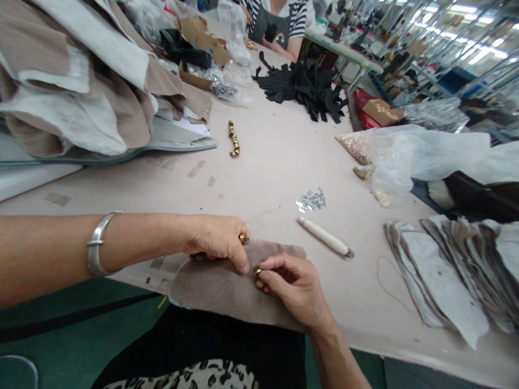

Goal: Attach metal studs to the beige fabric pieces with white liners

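A taupe ribbed fabric piece [219,286] lies over the near edge of the table [275,156]. My left hand [217,240] presses down on its upper edge, fingers curled, with small brass pieces showing under the fingers. My right hand [294,289] pinches a small brass ring [258,272] against the fabric, right beside my left fingertip. A silver bangle [98,246] sits on my left wrist.
A white-handled awl [324,236] and a small heap of silver studs [311,200] lie just beyond the fabric. Cut fabric pieces [450,270] are stacked right, plastic bags [409,154] behind them. A brass chain [233,139], piled fabric [81,81], black pieces [308,86] and a seated person [279,24] lie farther off.
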`<control>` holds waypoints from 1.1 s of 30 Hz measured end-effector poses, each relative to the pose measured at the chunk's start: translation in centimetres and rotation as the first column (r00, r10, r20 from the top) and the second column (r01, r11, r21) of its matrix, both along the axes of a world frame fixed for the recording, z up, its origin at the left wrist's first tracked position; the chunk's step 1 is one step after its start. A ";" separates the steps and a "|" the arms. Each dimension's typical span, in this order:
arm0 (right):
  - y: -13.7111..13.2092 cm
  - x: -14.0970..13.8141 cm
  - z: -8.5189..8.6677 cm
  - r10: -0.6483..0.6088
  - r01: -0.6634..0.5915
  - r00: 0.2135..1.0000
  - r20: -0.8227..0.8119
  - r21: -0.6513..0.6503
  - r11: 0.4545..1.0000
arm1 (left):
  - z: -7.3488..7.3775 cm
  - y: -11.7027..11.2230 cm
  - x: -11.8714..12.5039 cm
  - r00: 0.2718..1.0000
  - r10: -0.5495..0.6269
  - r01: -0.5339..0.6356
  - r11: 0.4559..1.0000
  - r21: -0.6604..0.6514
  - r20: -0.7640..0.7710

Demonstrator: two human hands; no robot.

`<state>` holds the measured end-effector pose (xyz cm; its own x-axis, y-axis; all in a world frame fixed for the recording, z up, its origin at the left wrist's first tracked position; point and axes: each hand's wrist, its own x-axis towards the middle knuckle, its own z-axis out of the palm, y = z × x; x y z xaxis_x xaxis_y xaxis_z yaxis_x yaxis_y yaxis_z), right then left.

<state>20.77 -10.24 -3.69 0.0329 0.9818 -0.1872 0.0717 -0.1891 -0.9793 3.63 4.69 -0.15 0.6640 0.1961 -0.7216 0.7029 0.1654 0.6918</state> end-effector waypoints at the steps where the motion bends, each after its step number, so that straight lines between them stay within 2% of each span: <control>1: 0.0 0.0 0.0 0.001 -0.001 1.000 0.009 0.006 1.000 | 0.0 0.0 0.0 1.000 -0.001 0.001 1.000 -0.015 -0.009; 3: 0.1 -0.1 0.0 0.002 -0.002 1.000 0.031 0.021 1.000 | -0.1 0.0 0.0 0.999 0.012 -0.014 0.998 -0.058 -0.040; 8: 0.0 -0.1 -0.1 0.018 -0.026 0.995 0.102 0.072 0.997 | -0.2 -0.4 -0.1 0.999 0.023 -0.023 0.999 -0.022 0.025; 12: -0.3 -0.2 -0.5 0.028 -0.044 0.990 0.140 0.109 0.993 | 0.1 -1.2 -0.2 0.987 -0.072 0.049 0.987 0.156 0.145; 14: -0.4 -0.3 -0.7 -0.022 -0.018 0.978 0.206 0.189 0.982 | 0.3 -1.5 -0.2 0.982 -0.097 0.050 0.961 0.273 0.163; 16: -0.5 -0.4 -0.9 -0.098 0.010 0.954 0.283 0.299 0.954 | 0.5 -1.8 -0.1 0.978 -0.151 0.080 0.912 0.403 0.146; 18: -0.6 -0.4 -0.9 -0.131 -0.019 0.920 0.369 0.376 0.927 | 0.7 -2.1 -0.2 0.961 -0.253 0.144 0.805 0.576 0.112; 19: -0.6 -0.4 -0.8 -0.116 -0.070 0.896 0.428 0.394 0.916 | 0.7 -2.2 -0.3 0.945 -0.313 0.171 0.723 0.669 0.097; 21: -0.7 -0.4 -0.6 -0.076 -0.201 0.820 0.568 0.409 0.890 | 0.5 -2.5 -0.8 0.900 -0.431 0.186 0.526 0.830 0.072; 23: -0.8 -0.6 -0.3 -0.096 -0.291 0.718 0.689 0.423 0.858 | 0.1 -3.0 -1.5 0.858 -0.511 0.142 0.344 0.928 0.058; 26: -1.4 -1.1 0.2 -0.221 -0.319 0.590 0.776 0.476 0.819 | -0.2 -3.8 -2.7 0.824 -0.562 0.003 0.138 0.990 0.075; 29: -2.1 -1.8 1.0 -0.335 -0.335 0.517 0.788 0.546 0.768 | 0.0 -4.7 -3.8 0.801 -0.579 -0.160 0.038 0.986 0.152; 33: -2.9 -2.7 2.2 -0.417 -0.377 0.453 0.788 0.594 0.711 | 0.9 -6.0 -5.0 0.782 -0.581 -0.276 0.003 0.961 0.226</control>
<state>18.03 -13.18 -1.53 -0.2044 0.7900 0.5780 0.8948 0.3902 -0.2169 -1.42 -1.30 0.74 0.8684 0.2024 0.4528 0.1175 -0.9709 0.2085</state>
